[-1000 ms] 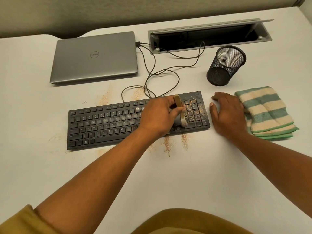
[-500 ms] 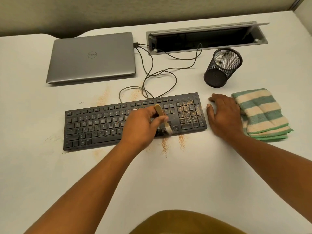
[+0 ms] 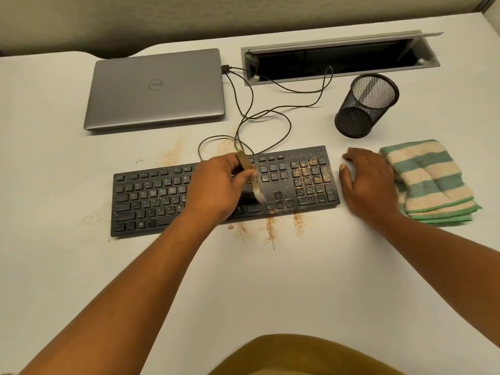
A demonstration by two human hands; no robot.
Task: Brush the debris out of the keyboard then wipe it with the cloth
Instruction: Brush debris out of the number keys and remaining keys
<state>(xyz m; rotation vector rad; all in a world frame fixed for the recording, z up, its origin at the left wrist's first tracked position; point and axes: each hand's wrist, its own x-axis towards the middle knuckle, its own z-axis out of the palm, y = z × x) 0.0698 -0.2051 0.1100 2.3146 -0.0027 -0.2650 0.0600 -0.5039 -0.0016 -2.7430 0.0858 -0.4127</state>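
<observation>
Brushing step: left hand (image 3: 216, 188) pinches brush (image 3: 250, 177) over mid-keyboard (image 3: 151, 196); right hand (image 3: 365, 182) flat between keyboard and cloth (image 3: 427, 180); next, likely sweep the gritty numpad.

Keyboard (image 3: 151, 201): your left hand (image 3: 216, 186) hides its middle keys.
Brush (image 3: 251, 177): blurred; you cannot make out its bristle tip clearly.
Cloth (image 3: 430, 182): your right hand (image 3: 368, 182) covers its left edge.
Forearms: cut off at the picture's edges.

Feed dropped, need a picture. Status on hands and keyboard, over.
Left hand grips tan-handled brush, bristles on black keyboard. Right hand flat on white desk beside striped green-and-cream cloth. Orange debris on number pad. Black cable loops behind keyboard, off the keys.
</observation>
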